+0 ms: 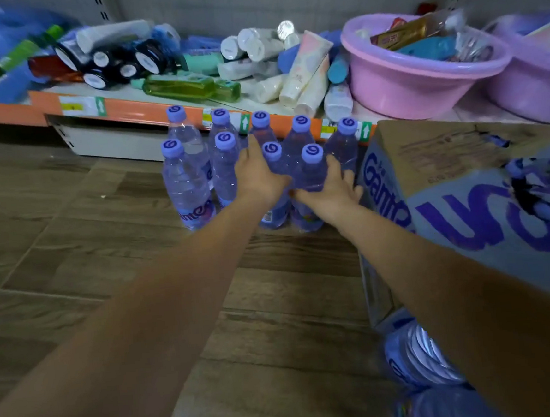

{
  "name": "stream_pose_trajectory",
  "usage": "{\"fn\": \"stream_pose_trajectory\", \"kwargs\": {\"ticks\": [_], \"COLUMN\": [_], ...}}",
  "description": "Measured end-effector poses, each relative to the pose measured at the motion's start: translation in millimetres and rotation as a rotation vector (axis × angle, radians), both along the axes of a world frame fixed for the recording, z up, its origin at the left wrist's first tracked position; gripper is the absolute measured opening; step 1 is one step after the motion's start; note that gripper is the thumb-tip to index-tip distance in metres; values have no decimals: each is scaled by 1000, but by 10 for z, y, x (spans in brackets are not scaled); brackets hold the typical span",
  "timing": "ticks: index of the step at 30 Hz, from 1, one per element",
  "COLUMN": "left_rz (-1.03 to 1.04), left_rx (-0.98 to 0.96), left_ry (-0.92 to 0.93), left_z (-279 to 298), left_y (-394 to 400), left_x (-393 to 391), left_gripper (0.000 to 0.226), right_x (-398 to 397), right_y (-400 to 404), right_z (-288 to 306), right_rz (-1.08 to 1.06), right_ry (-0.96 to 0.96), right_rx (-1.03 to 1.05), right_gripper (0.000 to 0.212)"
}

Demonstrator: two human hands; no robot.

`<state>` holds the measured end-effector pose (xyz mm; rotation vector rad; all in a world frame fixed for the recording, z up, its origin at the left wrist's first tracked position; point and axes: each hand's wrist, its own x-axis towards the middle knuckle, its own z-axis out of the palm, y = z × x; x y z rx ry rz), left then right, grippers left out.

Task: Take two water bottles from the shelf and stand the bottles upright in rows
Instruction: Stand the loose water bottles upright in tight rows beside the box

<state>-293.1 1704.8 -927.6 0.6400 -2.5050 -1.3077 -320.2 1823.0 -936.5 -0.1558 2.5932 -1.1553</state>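
Several clear water bottles with purple caps stand upright in two rows on the wooden floor [71, 224], just in front of the low shelf [147, 109]. My left hand [258, 175] grips one front-row bottle [272, 152] from its left side. Beside it, my right hand [334, 188] holds the neighbouring front-row bottle [313, 169] from the right, fingers wrapped round its body. Both bottles stand on the floor, touching each other. Further upright bottles [186, 182] stand to the left and behind.
A cardboard water carton [445, 175] sits close on the right of the rows. More bottles [420, 358] lie at the bottom right. The shelf holds tubes, green bottles [178, 87] and a pink basin [398, 83].
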Motion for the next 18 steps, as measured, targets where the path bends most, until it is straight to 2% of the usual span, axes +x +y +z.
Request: {"fn": "stream_pose_trajectory", "kwargs": {"ticks": [1, 3, 4, 8, 11, 14, 16, 18], "left_rz": [39, 8, -31, -59, -126, -149, -126, -104], "left_rx": [-32, -2, 27, 4, -77, -103, -113, -110], "left_ry": [-49, -67, -54, 18, 17, 23, 31, -8], "left_z": [-42, -119, -154, -136, -164, -192, -190, -123], "left_y": [-19, -42, -58, -26, 13, 56, 80, 117], "left_x": [30, 107, 147, 472, 823, 1197, 1442, 1688], "left_gripper": [76, 63, 57, 40, 51, 61, 55, 48], "right_x": [67, 100, 99, 256, 573, 939, 1138, 1340], "right_y": [16, 58, 57, 111, 267, 446, 517, 581], "right_z": [-22, -75, -84, -65, -118, -132, -55, 76], "right_rz": [-27, -45, -18, 211, 342, 421, 450, 430], "right_ry": [30, 65, 69, 173, 220, 222, 191, 125], "right_rx": [-8, -110, -143, -15, 115, 132, 115, 97], "right_gripper": [73, 55, 54, 71, 68, 69, 67, 54]}}
